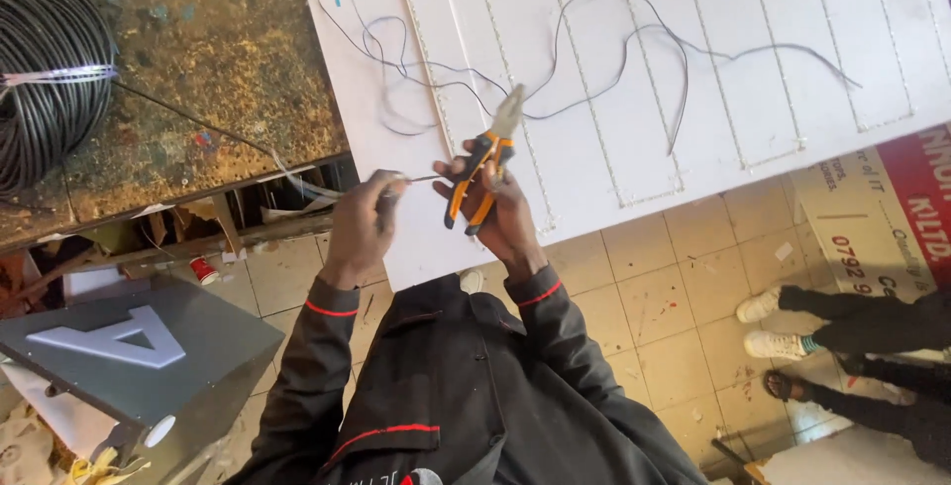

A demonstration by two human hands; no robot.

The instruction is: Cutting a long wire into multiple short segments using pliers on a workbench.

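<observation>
My right hand (498, 206) grips a pair of orange-and-black handled pliers (487, 165), jaws pointing up and away over a large white board (644, 79). My left hand (365, 219) pinches the end of a thin grey wire (421, 179) just left of the pliers; the wire's tip reaches toward my right thumb. More thin grey wire (594, 49) loops loosely across the white board, which has rows of small light strips running along it.
A coil of black cable (45, 74) lies on a worn wooden bench (218, 69) at the left. A grey box with a white shape (129, 346) stands lower left. Another person's legs and white shoes (783, 322) rest on the tiled floor at right.
</observation>
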